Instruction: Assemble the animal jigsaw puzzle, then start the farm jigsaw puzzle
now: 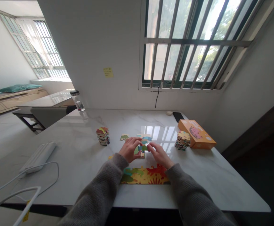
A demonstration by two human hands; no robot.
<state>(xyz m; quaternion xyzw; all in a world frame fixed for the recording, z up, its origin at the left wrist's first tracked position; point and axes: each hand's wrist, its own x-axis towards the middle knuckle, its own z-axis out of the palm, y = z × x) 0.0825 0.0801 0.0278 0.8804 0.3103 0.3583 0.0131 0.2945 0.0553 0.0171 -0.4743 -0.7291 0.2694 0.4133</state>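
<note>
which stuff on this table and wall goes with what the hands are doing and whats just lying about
Part of the job:
- puzzle pieces between left hand and right hand
- joined strip
- left stack
- right stack
- orange box, probably the puzzle's

Just lying about:
- phone
- bottle
- white corded block
- sticky note

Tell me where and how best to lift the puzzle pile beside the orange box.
I'd grip the pile low on opposite sides, bringing the right hand in from the near left, since the orange box stands close behind and to the right. The pile's layers look uneven, so gripping only the top might miss some.
</note>
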